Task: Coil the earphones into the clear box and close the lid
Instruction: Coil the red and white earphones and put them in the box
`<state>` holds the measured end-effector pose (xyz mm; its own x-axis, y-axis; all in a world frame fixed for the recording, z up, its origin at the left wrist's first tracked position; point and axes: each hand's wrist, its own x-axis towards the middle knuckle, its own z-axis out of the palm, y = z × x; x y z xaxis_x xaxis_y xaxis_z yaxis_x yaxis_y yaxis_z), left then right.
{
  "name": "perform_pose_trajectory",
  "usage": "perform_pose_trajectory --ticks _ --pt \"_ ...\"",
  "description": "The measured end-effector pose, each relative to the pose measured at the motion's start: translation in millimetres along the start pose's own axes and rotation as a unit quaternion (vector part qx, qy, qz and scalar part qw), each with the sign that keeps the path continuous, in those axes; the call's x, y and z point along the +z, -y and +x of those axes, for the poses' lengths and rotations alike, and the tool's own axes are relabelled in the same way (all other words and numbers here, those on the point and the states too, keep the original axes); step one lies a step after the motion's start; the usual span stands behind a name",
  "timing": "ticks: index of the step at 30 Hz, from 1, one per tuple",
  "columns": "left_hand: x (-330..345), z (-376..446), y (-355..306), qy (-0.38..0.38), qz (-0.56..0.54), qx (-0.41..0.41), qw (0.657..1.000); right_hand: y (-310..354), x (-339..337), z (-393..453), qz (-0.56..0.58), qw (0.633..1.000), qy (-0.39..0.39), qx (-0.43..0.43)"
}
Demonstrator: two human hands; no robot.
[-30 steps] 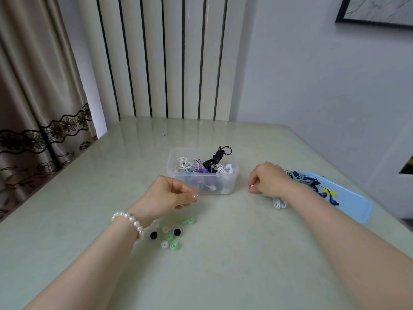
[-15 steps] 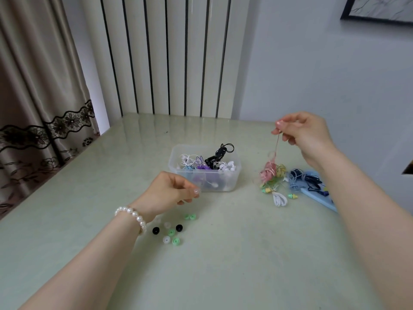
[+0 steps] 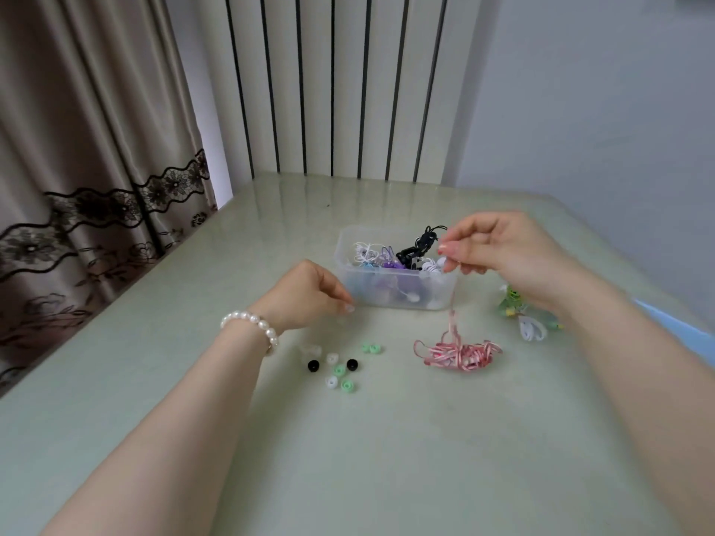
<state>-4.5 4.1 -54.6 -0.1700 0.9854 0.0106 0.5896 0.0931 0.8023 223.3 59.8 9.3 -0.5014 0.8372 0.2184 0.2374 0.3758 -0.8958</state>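
right hand: your right hand (image 3: 499, 249) was up at right of centre, in front of the box's right end, thumb and fingers pinching the pink cable's loose end.
pink earphones: the pink earphones (image 3: 462, 352) lay in a messy tangle on the table (image 3: 387, 458) just below the box's right corner, one strand running straight up to your pinch.
left hand: your left hand (image 3: 309, 294) sat left of centre, fingers curled in toward the thumb. Couldn't tell if it had anything in it, looked like nothing.
clear box: the clear box (image 3: 394, 292) was mid-frame, lid off, already stuffed with white, purple and black earphones (image 3: 419, 247), the black ones poking over the rim.
lid: the blue lid (image 3: 681, 328) was at the far right edge, mostly behind your forearm.
ear tips: a scatter of black, white and green ear tips (image 3: 340, 369) lay below your left hand.
extras: a green and white cable bundle (image 3: 526, 323) lay under your right wrist, and you had a pearl bracelet (image 3: 251, 326) on the left wrist.
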Motion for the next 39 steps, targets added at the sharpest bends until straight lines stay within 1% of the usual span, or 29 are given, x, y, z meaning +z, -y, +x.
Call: perform_pose_trajectory --ticks 2,4,7,9,11,14,16,19,23,33,39 --pt "-7 0 2 -0.007 0.017 -0.004 1.000 -11 15 -4 -0.015 0.999 0.049 0.020" --pt "-13 0 4 -0.020 0.012 -0.008 1.000 -23 29 -5 0.013 0.997 0.067 0.030" --pt "-19 0 6 -0.029 0.007 -0.015 0.999 -38 45 -5 0.032 0.997 0.056 0.032" --pt "-22 -1 9 -0.016 0.024 -0.024 0.999 -46 50 -6 0.036 0.998 0.047 0.032" --pt "-27 -2 12 0.006 0.068 -0.038 0.997 -52 52 -9 0.045 0.997 0.043 0.035" --pt "-37 -10 10 0.074 0.154 -0.064 0.983 -56 51 -12 0.053 0.997 0.037 0.037" --pt "-40 -16 8 0.122 0.169 -0.086 0.974 -57 51 -12 0.053 0.997 0.039 0.035" --pt "-38 -19 7 0.155 0.196 -0.096 0.963 -58 52 -14 0.055 0.997 0.043 0.036" --pt "-33 -18 7 0.154 0.225 -0.091 0.958 -57 55 -17 0.057 0.997 0.045 0.040" --pt "-28 -19 2 0.149 0.231 -0.068 0.959 -56 54 -18 0.064 0.996 0.046 0.043" --pt "-32 -18 3 0.130 0.176 -0.067 0.973 -55 53 -18 0.075 0.996 0.036 0.041"
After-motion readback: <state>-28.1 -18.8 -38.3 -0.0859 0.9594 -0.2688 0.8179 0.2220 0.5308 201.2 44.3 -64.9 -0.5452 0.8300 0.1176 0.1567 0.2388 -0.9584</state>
